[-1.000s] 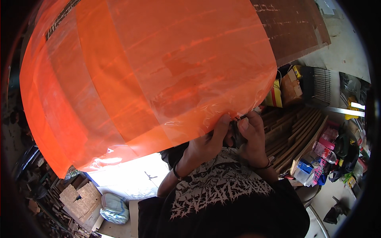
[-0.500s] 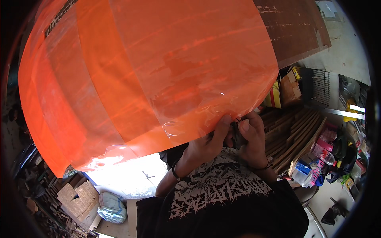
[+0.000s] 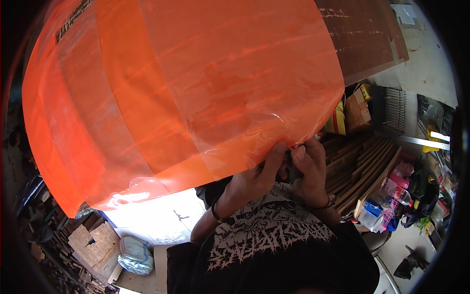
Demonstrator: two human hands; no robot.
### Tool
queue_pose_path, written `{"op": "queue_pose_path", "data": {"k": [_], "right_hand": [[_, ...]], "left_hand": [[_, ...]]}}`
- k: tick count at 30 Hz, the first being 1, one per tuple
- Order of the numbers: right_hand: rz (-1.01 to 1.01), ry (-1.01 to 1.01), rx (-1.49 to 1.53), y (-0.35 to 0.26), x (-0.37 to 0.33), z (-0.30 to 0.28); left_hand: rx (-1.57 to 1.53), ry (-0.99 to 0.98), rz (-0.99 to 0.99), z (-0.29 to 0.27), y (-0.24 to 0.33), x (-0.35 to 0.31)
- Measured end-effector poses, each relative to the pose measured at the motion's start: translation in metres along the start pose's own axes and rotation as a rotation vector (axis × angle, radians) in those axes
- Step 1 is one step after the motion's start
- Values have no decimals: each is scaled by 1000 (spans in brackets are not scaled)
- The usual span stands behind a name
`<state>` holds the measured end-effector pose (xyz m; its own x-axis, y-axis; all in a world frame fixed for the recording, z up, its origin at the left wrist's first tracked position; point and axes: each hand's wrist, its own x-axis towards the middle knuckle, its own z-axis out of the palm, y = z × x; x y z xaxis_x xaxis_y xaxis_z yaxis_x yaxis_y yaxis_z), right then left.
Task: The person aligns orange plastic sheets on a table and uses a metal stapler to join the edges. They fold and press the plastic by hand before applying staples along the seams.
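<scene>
A large translucent orange plastic sheet (image 3: 235, 83) spreads over a brown board (image 3: 362, 36) and fills most of the upper view. At the sheet's near edge, my left hand (image 3: 262, 174) is closed, its thumb pressed against the plastic. Close beside it, my right hand (image 3: 311, 169) is closed too, thumb and fingers bent together at the same edge. Something small and dark shows between the fingertips, too hidden to name. Wrinkles and glare run through the sheet around both hands.
Long wooden strips (image 3: 362, 166) are stacked to the right, beside a pink basket (image 3: 389, 210) of small items. A black wire rack (image 3: 395, 110) stands farther back. At the lower left are a chipboard piece (image 3: 95, 240) and a tied pale plastic bag (image 3: 136, 255).
My right thumb and fingers have shifted slightly at the sheet's edge, and the dark thing between the hands shows less. The left hand stays nearly in place.
</scene>
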<state>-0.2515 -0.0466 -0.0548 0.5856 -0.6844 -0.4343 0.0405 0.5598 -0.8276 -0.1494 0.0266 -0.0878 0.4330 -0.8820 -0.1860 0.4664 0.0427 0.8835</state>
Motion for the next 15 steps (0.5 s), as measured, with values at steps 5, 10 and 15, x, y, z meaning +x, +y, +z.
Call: {"op": "queue_pose_path", "data": {"k": [5,10,15], "right_hand": [[-15,15,19,3,1,-3],[-12,-37,-61,7,9,-11],[-167,95,-30,-22,25,-32]], "left_hand": [[80,-35,90,0,3,3],[-14,-10,81,-1,8,6],[112,69,120,-8,-4,-3]]}}
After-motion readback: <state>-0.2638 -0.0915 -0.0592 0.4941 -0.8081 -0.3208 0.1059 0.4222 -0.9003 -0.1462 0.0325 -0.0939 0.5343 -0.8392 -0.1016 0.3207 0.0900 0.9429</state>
